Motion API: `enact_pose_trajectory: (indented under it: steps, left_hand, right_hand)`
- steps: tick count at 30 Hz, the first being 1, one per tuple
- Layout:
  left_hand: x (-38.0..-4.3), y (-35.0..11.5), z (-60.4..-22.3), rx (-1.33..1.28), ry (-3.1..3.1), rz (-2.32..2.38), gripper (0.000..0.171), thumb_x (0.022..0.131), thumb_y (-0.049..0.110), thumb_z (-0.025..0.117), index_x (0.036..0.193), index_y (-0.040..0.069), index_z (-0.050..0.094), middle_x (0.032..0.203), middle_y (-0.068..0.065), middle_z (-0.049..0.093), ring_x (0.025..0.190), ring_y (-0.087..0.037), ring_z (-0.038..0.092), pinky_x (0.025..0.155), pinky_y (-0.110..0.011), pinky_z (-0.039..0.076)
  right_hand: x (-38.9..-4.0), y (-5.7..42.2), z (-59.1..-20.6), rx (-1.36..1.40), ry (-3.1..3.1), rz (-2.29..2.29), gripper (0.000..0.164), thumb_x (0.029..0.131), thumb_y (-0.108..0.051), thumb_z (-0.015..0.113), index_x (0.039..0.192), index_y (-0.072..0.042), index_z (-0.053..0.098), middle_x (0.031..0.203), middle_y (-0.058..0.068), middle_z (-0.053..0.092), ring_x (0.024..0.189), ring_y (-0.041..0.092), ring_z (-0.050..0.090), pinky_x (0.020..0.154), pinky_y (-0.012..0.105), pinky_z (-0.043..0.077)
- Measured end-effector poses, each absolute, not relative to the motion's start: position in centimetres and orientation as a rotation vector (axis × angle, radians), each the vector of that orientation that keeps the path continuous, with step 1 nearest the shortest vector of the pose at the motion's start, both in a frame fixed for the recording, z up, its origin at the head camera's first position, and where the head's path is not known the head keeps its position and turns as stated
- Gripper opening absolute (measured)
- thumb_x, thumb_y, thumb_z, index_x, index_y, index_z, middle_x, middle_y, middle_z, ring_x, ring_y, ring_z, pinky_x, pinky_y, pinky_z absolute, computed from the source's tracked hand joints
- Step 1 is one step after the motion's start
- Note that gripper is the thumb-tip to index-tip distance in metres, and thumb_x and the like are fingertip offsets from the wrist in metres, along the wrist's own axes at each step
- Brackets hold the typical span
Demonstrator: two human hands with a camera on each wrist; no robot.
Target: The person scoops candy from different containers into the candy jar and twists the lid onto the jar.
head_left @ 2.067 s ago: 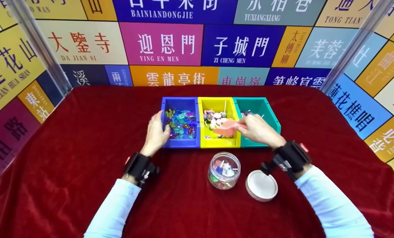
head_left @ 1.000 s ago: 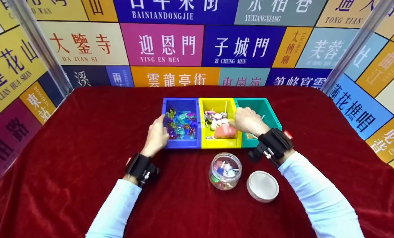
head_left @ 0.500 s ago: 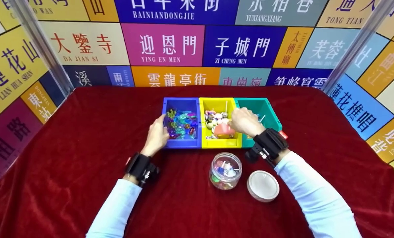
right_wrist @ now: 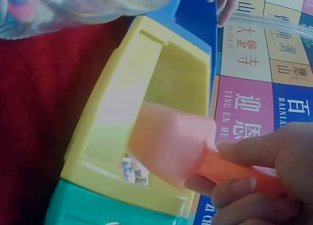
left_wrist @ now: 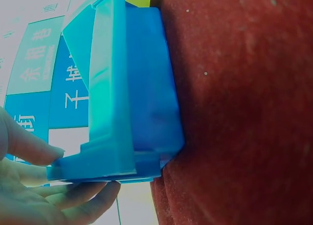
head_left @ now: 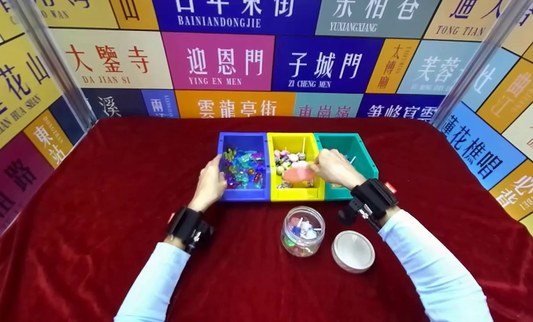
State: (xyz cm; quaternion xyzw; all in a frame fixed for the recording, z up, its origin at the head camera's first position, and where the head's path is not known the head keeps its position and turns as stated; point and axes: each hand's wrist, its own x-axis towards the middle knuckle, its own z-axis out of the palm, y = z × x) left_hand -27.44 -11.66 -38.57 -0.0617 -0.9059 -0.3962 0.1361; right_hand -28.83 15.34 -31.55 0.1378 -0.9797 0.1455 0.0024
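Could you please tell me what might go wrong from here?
Spilling: the right hand holds the pink scoop in the yellow bin, close to small loose pieces, so some might get flicked into the adjoining blue bin or green bin.
Knocking: the open jar stands just in front of the bins, near the black wrist device, so a careless arm movement could tip it.

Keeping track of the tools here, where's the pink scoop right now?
In the head view, just right of centre, the pink scoop, gripped by the right hand, dips into the yellow middle bin.
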Motion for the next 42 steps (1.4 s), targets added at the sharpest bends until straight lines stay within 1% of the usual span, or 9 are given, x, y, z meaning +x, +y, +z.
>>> enact_pose_trajectory:
  steps: [4, 10, 15, 19, 24, 27, 31, 36, 42]
  left_hand:
    - [-27.5, -11.7, -38.7, -0.186, -2.629, -1.135, 0.050, 0.080, -0.010, 0.043, 0.129, -0.010, 0.036, 0.122, -0.030, 0.046, 0.113, -0.040, 0.045, 0.097, -0.043, 0.036]
    - [-27.7, -11.7, -38.6, -0.199, -2.613, -1.126, 0.049, 0.081, -0.009, 0.044, 0.129, -0.010, 0.036, 0.122, -0.030, 0.046, 0.112, -0.040, 0.045, 0.097, -0.043, 0.036]
    - [-27.6, -11.7, -38.6, -0.198, -2.624, -1.135, 0.050, 0.081, -0.009, 0.044, 0.130, -0.010, 0.036, 0.123, -0.031, 0.045, 0.113, -0.040, 0.044, 0.098, -0.043, 0.035]
    - [-27.6, -11.8, -38.7, -0.196, -2.615, -1.128, 0.049, 0.081, -0.009, 0.044, 0.130, -0.010, 0.036, 0.122, -0.030, 0.046, 0.112, -0.040, 0.045, 0.097, -0.043, 0.036]
    - [-27.6, -11.9, -38.8, -0.212, -2.596, -1.119, 0.048, 0.080, -0.009, 0.044, 0.128, -0.011, 0.038, 0.121, -0.030, 0.047, 0.112, -0.039, 0.045, 0.097, -0.043, 0.035]
    - [-27.6, -11.9, -38.8, -0.206, -2.601, -1.126, 0.049, 0.080, -0.009, 0.044, 0.129, -0.010, 0.037, 0.122, -0.030, 0.046, 0.113, -0.039, 0.044, 0.098, -0.043, 0.035]
    - [-27.6, -11.9, -38.9, -0.204, -2.618, -1.135, 0.049, 0.081, -0.009, 0.044, 0.129, -0.010, 0.036, 0.123, -0.030, 0.046, 0.114, -0.039, 0.044, 0.099, -0.042, 0.035]
    - [-27.6, -11.9, -38.8, -0.199, -2.632, -1.148, 0.049, 0.082, -0.008, 0.044, 0.130, -0.010, 0.035, 0.125, -0.029, 0.044, 0.116, -0.038, 0.042, 0.100, -0.042, 0.034]
    - [-27.6, -12.1, -38.6, -0.195, -2.652, -1.143, 0.050, 0.082, -0.008, 0.044, 0.131, -0.010, 0.034, 0.126, -0.030, 0.043, 0.116, -0.038, 0.042, 0.101, -0.041, 0.033]
  right_hand:
    - [-28.5, 14.6, -31.1, 0.356, -3.102, 0.371, 0.039, 0.084, -0.016, 0.053, 0.048, -0.010, 0.040, 0.047, -0.001, 0.028, 0.042, 0.016, 0.034, 0.039, 0.023, 0.023]
    - [-28.2, 13.6, -30.1, 0.304, -3.169, 0.221, 0.031, 0.080, -0.010, 0.050, 0.052, -0.011, 0.039, 0.052, 0.001, 0.029, 0.048, 0.018, 0.036, 0.041, 0.025, 0.027]
    - [-28.5, 13.4, -29.5, 0.222, -3.300, 0.207, 0.033, 0.084, -0.018, 0.053, 0.055, -0.009, 0.039, 0.057, 0.003, 0.030, 0.054, 0.021, 0.039, 0.046, 0.027, 0.030]
    - [-28.8, 13.2, -29.7, 0.239, -3.322, 0.175, 0.033, 0.084, -0.022, 0.054, 0.056, -0.009, 0.042, 0.057, 0.003, 0.032, 0.054, 0.020, 0.039, 0.046, 0.025, 0.029]
    - [-28.7, 12.8, -30.7, 0.317, -3.244, 0.213, 0.024, 0.081, -0.015, 0.055, 0.060, -0.006, 0.050, 0.056, 0.005, 0.038, 0.051, 0.020, 0.041, 0.041, 0.024, 0.031]
    - [-28.7, 12.7, -31.5, 0.390, -3.201, 0.192, 0.020, 0.080, -0.012, 0.055, 0.062, -0.005, 0.049, 0.057, 0.005, 0.039, 0.054, 0.021, 0.042, 0.045, 0.027, 0.033]
    - [-28.8, 12.8, -32.4, 0.458, -3.188, 0.129, 0.023, 0.081, -0.011, 0.055, 0.060, -0.006, 0.045, 0.056, 0.003, 0.035, 0.053, 0.021, 0.040, 0.045, 0.026, 0.031]
    - [-29.6, 12.9, -32.0, 0.470, -3.245, 0.107, 0.021, 0.080, -0.012, 0.057, 0.063, -0.004, 0.049, 0.060, 0.005, 0.041, 0.054, 0.019, 0.039, 0.043, 0.023, 0.030]
    - [-30.9, 12.6, -31.6, 0.426, -3.349, 0.113, 0.018, 0.078, -0.008, 0.053, 0.062, -0.005, 0.046, 0.068, 0.010, 0.046, 0.057, 0.019, 0.040, 0.046, 0.023, 0.032]
